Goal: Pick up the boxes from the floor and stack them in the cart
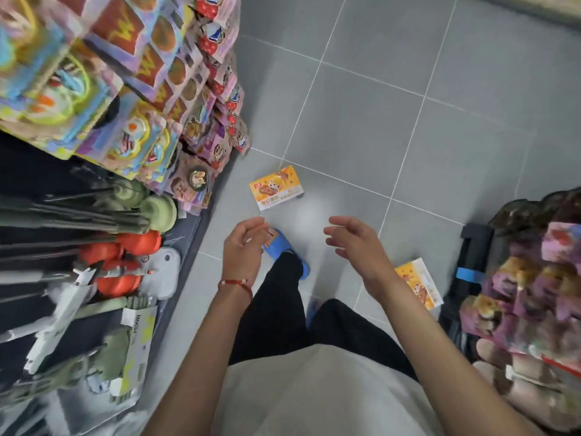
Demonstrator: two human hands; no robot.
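An orange and white box (276,187) lies flat on the grey tiled floor, just ahead of my feet. A second box of the same kind (419,283) lies to the right, partly hidden by my right forearm, close to the black cart (473,265). The cart at the right edge holds several colourful boxes (531,284). My left hand (243,243) hovers above the floor with loosely curled fingers and holds nothing. My right hand (353,242) is also held out, fingers relaxed, empty. Both hands are a little short of the first box.
Shelves on the left carry stacked toy boxes (132,73) and hanging toys (119,247) that jut into the aisle. My blue slipper (284,251) stands on the floor between my hands. Open grey tiles (408,105) stretch ahead.
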